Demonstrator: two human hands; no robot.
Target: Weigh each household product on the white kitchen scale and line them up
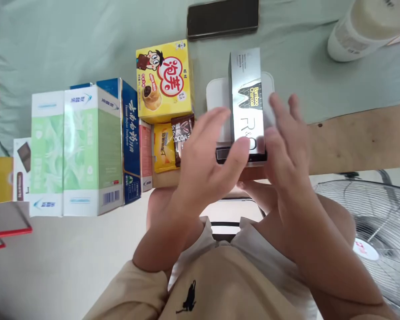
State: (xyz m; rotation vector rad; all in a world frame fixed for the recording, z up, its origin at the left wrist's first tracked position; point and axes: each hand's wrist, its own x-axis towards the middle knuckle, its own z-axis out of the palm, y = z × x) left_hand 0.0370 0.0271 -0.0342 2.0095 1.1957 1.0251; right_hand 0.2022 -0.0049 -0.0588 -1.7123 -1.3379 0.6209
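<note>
Soft, bright light over my green cloth [96, 49]; shadows faint. White glare on silver box [246, 102], milder sheen on green-and-white cartons [82, 151]. My left hand [203, 155] and right hand [288, 151] smeared by motion blur; lettering on yellow box [165, 80] mostly crisp. Wide lens stretches cup [353, 38] and fan [366, 250] toward right edge. Left margin soft.

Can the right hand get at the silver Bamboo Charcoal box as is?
Likely yes: the right hand is open just beside the silver Bamboo Charcoal box, and nothing visible blocks the gap between them.
</note>
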